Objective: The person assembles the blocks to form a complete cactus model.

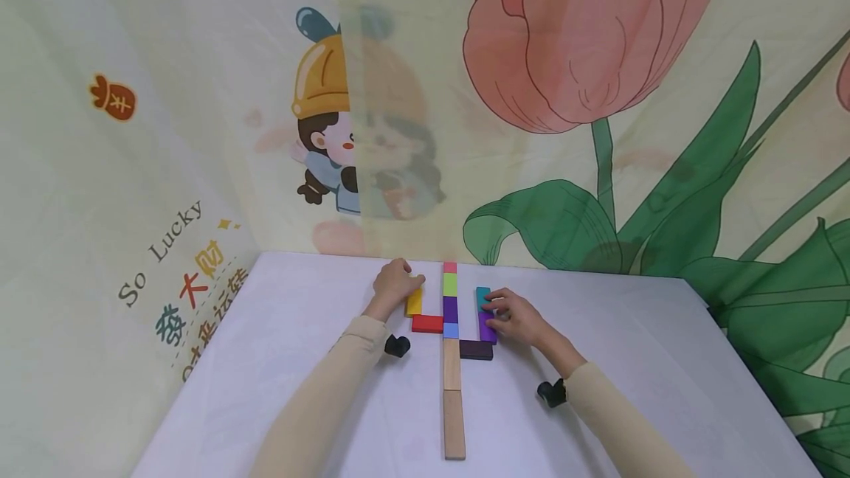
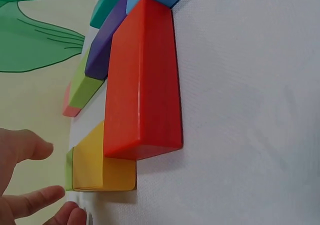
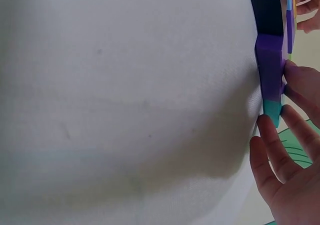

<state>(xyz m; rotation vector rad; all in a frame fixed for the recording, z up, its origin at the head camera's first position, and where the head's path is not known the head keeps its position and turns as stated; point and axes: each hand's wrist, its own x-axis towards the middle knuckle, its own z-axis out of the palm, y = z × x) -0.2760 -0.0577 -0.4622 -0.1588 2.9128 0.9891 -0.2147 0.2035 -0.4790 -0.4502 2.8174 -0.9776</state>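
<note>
My left hand hovers at the far end of a yellow block, thumb and fingers apart. A light green block shows just behind the yellow one, between thumb and fingertips in the left wrist view. The yellow block meets the outer end of a red block. With fingers spread, my right hand touches a teal block and a purple block, which lie end to end. A black block lies crosswise at the purple one's near end.
Down the middle runs a row: pink block, lime block, dark purple block, blue block and two plain wooden blocks. All lie on a white-covered table before a printed curtain.
</note>
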